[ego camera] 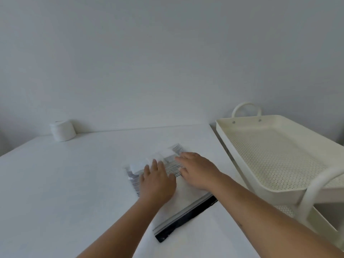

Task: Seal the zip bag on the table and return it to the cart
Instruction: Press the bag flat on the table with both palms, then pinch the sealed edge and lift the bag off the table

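White laminate table (65, 183) carries the clear plastic zip bag with its grey zip strip and black edge band (188, 198), lying flat in front of me with white packets and a striped item inside. Both my hands rest palm-down on the bag's far half, fingers spread and gripping nothing: my left hand (158, 181) on the middle of the bag, my right hand (199, 170) just beside it toward the cart. The zip strip (184, 213) lies on the near side of both hands, between them and me, its long axis running diagonally from near-left to far-right. I cannot tell whether the strip is already pressed closed. I judge that sealing calls for drawing the hands back toward me onto the strip; my right hand sits nearer its far-right end. The cream perforated metal cart tray (279, 151) stands at the table's right edge, bare, with open room. A white cylindrical roll (63, 130) stands well apart at the far left.
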Action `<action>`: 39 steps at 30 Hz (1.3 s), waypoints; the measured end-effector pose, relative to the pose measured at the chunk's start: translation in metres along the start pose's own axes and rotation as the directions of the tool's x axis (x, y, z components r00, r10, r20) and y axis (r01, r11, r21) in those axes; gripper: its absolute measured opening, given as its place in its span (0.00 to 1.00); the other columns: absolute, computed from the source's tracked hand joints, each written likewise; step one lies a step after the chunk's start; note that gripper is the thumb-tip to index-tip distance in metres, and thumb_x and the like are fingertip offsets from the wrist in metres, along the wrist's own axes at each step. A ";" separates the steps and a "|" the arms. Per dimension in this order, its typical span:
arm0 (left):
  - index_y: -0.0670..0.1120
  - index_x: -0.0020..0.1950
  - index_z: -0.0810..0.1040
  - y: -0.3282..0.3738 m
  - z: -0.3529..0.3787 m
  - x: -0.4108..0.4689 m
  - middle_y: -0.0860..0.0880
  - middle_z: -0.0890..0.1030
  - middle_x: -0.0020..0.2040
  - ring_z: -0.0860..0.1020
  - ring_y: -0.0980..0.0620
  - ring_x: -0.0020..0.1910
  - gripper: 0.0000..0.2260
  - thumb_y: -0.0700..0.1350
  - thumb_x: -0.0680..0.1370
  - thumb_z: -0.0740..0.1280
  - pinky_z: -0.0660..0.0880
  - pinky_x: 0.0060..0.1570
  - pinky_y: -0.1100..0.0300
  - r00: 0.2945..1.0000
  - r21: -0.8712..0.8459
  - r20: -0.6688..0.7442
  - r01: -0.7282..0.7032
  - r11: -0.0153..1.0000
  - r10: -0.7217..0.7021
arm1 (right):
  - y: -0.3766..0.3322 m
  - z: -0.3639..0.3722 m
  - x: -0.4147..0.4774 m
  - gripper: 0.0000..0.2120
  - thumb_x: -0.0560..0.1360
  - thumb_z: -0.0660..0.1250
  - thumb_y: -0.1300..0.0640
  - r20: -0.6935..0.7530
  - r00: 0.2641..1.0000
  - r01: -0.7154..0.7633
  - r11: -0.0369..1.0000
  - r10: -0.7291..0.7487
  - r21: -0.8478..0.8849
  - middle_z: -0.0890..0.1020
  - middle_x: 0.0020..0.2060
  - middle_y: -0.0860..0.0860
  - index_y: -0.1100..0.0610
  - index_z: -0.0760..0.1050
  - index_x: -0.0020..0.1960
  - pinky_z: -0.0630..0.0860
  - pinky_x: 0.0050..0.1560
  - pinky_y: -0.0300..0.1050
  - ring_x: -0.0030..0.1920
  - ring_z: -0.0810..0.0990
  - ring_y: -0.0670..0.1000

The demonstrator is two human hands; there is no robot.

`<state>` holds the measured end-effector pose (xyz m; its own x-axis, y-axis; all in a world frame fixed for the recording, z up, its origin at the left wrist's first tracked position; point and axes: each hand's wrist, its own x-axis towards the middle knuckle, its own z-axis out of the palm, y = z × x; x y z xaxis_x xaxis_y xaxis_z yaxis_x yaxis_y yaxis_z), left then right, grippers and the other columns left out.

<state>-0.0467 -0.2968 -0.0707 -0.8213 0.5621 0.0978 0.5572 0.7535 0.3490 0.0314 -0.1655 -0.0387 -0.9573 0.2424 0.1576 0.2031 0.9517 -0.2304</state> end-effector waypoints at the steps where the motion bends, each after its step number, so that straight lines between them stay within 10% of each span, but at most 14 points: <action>1: 0.47 0.78 0.48 0.001 0.008 -0.008 0.47 0.47 0.80 0.44 0.42 0.78 0.30 0.58 0.79 0.49 0.44 0.74 0.43 0.999 0.012 0.034 0.029 1.000 -0.029 | -0.001 0.008 0.004 0.23 0.81 0.53 0.50 0.079 0.997 0.026 1.000 -0.027 0.009 0.57 0.78 0.51 0.48 0.57 0.76 0.58 0.73 0.54 0.76 0.56 0.55; 6: 0.51 0.79 0.46 -0.012 0.022 -0.010 0.51 0.44 0.80 0.43 0.45 0.78 0.35 0.67 0.75 0.43 0.40 0.74 0.45 1.000 0.117 0.016 0.018 0.993 -0.020 | 0.008 0.042 0.010 0.26 0.80 0.44 0.45 0.172 0.983 -0.057 0.998 0.061 -0.031 0.43 0.79 0.47 0.41 0.43 0.77 0.42 0.77 0.56 0.78 0.42 0.53; 20: 0.55 0.78 0.49 -0.034 0.003 0.032 0.53 0.49 0.80 0.48 0.49 0.78 0.31 0.64 0.77 0.46 0.46 0.75 0.49 0.951 0.191 0.200 -0.273 0.943 0.235 | -0.007 0.049 0.016 0.28 0.79 0.43 0.42 0.178 0.941 -0.286 0.957 0.288 -0.037 0.44 0.79 0.50 0.45 0.43 0.78 0.40 0.76 0.58 0.78 0.41 0.57; 31: 0.57 0.75 0.61 -0.027 -0.060 0.025 0.54 0.67 0.75 0.63 0.51 0.74 0.30 0.63 0.74 0.62 0.63 0.71 0.48 0.958 0.067 0.106 -0.274 0.960 0.266 | -0.009 -0.034 -0.008 0.27 0.78 0.63 0.46 0.136 0.976 -0.205 0.933 0.172 0.295 0.62 0.76 0.52 0.43 0.60 0.75 0.62 0.73 0.50 0.74 0.64 0.56; 36: 0.58 0.57 0.80 -0.027 -0.076 0.002 0.57 0.81 0.56 0.78 0.57 0.56 0.21 0.65 0.67 0.71 0.73 0.61 0.56 0.935 -0.114 0.171 -0.294 0.949 0.310 | -0.021 -0.057 -0.024 0.15 0.71 0.73 0.50 0.246 0.963 -0.167 0.962 0.111 0.218 0.79 0.58 0.49 0.51 0.80 0.57 0.72 0.54 0.45 0.58 0.77 0.51; 39: 0.60 0.48 0.83 -0.029 -0.071 -0.018 0.61 0.82 0.49 0.78 0.65 0.48 0.20 0.67 0.60 0.74 0.73 0.52 0.61 0.900 -0.117 0.299 -0.295 0.948 0.316 | -0.023 -0.055 -0.037 0.20 0.67 0.77 0.48 0.392 0.912 -0.167 0.982 0.120 0.090 0.78 0.59 0.48 0.50 0.80 0.57 0.74 0.60 0.50 0.58 0.77 0.52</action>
<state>-0.0574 -0.3531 -0.0162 -0.5266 0.8463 -0.0800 0.7561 0.5093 0.4110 0.0733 -0.1863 0.0135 -0.9295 0.2611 -0.2604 0.3411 0.8769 -0.3386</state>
